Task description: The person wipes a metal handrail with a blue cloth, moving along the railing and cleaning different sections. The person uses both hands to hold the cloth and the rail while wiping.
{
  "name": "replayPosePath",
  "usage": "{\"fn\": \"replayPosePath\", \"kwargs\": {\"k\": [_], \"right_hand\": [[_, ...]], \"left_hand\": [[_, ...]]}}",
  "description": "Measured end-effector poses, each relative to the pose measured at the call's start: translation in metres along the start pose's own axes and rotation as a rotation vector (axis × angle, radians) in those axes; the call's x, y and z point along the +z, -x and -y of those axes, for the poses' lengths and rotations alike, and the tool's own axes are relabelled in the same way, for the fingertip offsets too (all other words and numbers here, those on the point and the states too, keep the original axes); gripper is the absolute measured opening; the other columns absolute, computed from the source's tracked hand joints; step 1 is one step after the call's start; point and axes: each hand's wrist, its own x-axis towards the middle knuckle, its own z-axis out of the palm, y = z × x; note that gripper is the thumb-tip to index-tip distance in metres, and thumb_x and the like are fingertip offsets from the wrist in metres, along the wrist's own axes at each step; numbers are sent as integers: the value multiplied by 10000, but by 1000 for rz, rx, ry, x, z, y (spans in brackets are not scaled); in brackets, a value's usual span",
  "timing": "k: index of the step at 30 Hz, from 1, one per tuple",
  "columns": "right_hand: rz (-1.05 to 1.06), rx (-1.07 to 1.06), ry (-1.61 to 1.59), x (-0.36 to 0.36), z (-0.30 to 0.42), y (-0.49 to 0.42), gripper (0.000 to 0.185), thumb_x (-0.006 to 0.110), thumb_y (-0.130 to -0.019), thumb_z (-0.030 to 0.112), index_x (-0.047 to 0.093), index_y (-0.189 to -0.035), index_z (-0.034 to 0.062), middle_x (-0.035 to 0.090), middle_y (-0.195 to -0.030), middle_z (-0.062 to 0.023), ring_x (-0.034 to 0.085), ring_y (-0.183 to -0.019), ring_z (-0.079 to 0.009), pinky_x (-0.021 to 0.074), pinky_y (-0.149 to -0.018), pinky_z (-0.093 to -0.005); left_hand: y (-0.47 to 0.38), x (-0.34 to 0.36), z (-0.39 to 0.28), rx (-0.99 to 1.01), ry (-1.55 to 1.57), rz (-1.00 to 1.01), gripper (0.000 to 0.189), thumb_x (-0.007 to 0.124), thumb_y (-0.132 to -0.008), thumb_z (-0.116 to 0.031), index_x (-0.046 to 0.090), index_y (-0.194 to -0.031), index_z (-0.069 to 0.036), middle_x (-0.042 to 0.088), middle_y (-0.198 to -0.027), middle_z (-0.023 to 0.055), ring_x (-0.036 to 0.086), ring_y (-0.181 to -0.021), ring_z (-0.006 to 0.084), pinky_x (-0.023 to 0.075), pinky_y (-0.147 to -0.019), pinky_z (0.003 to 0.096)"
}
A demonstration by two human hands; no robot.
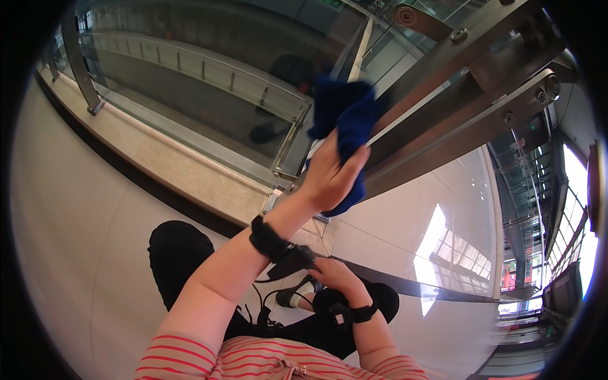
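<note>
My left hand (330, 178) grips a dark blue cloth (351, 118), which is blurred by motion. The cloth bunches over the fingers and overlaps the brushed-metal railing post (427, 137) in my view. Whether it presses on the metal I cannot tell. My right hand (338, 276) rests low near my bent right knee (382, 301). Its fingertips lie close to a black wrist-worn device (289, 261) hanging from my left forearm. Any contact there, or anything under the fingers, is not clear.
Glass panels (190, 99) of the balustrade rise from a beige stone curb (199, 173). Bolted metal arms (422, 21) stick out from the post. Light floor tiles (95, 213) lie around me, and a black cable (273, 294) loops between my legs.
</note>
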Motion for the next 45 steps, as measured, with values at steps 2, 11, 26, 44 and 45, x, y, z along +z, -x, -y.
{"fn": "replayPosePath", "kwargs": {"k": [2,11,26,44,45], "right_hand": [[-1,-6,-2,1,0,-3,411,561,-889,265,529,-1256,83,643,-1097,-189,600,-1024,-370,478,-863,-459],[7,-35,13,0,10,-14,411,574,-879,249,534,-1257,92,644,-1101,-185,607,-1015,-366,484,-857,-453],[-1,-25,32,6,3,-12,376,560,-884,226,543,-1228,75,660,-1032,-173,621,-962,-347,501,-801,-441],[5,-1,3,4,3,-6,384,584,-891,237,534,-1237,80,656,-1050,-170,625,-959,-350,507,-784,-445],[25,6,-4,3,3,-5,384,584,-891,237,533,-1237,80,655,-1054,-170,624,-961,-352,506,-784,-446]], "left_hand": [[33,-11,32,-83,-40,-75,393,534,-927,-270,519,-1222,-12,606,-1091,206,582,-992,365,442,-881,357],[76,-23,83,-475,-99,-111,513,471,-942,-390,504,-1220,39,605,-1124,238,554,-1083,388,406,-933,383],[128,-41,166,-580,-194,-262,615,403,-949,-457,474,-1248,76,526,-1221,312,474,-1166,441,354,-1002,409],[107,-38,175,-685,164,-425,485,454,-967,-351,508,-1178,82,559,-1154,208,493,-1097,265,346,-977,326],[108,-41,173,-657,148,-413,479,457,-965,-346,509,-1181,79,562,-1144,207,494,-1087,275,345,-978,328]]}}
